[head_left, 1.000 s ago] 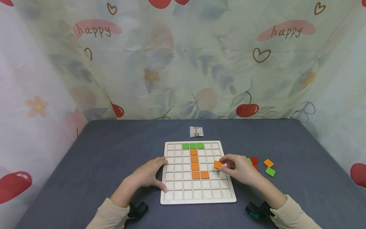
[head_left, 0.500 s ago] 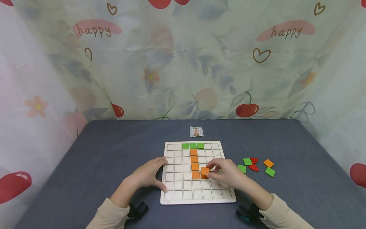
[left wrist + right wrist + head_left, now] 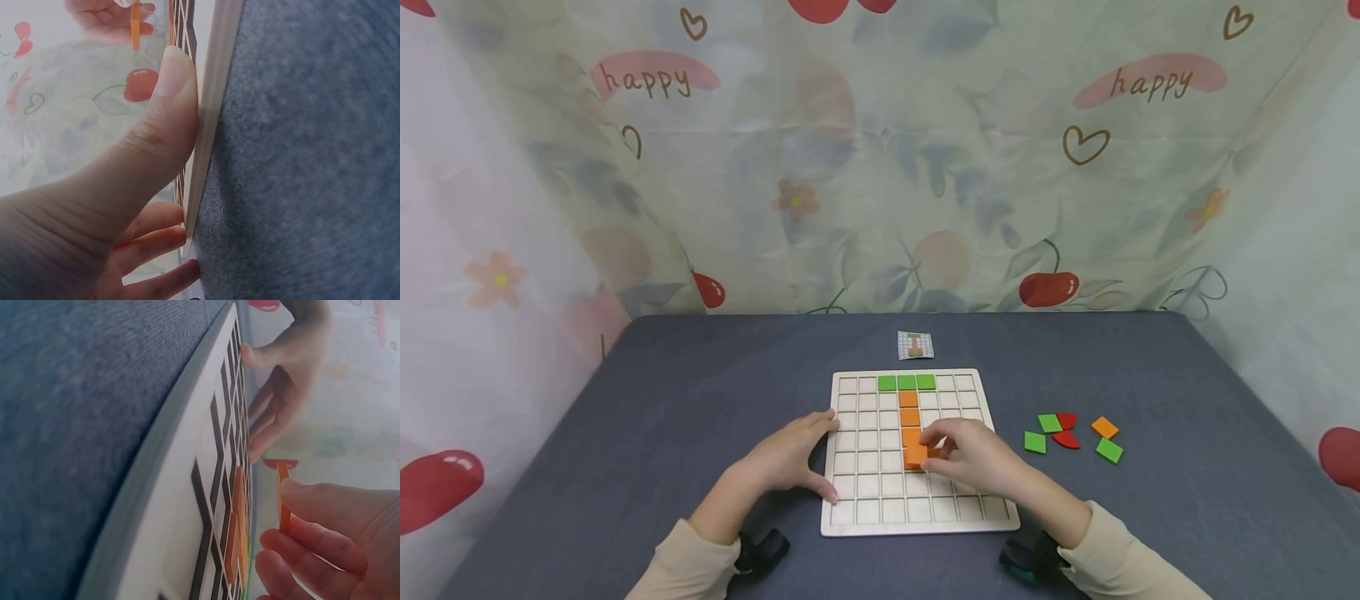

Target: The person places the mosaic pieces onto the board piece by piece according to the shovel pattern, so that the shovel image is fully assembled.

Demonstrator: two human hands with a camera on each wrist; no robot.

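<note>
My right hand [image 3: 973, 454] pinches an orange square tile [image 3: 915, 457] between thumb and fingers. In the right wrist view this tile [image 3: 284, 497] is held clear above the white grid board [image 3: 880, 510]. In the head view it overlaps the lower end of a column of orange tiles [image 3: 908, 400] in the board's grid, and my fingers partly cover another orange tile there. A row of green tiles [image 3: 907, 382] tops the column. My left hand [image 3: 786, 454] rests against the board's left edge, thumb [image 3: 175, 94] on the rim and fingers spread, fairly straight.
Right of the board lie several loose pieces: green squares [image 3: 1035, 442], red rounded pieces [image 3: 1066, 439] and an orange square [image 3: 1105, 427]. A small printed card [image 3: 915, 345] lies behind the board on the dark cloth-covered table [image 3: 700, 375]. A patterned curtain [image 3: 880, 167] hangs behind.
My right hand has carried the orange tile leftward and nearer, from the board's right side to over the column's lower end. The left hand and board have stayed put.
</note>
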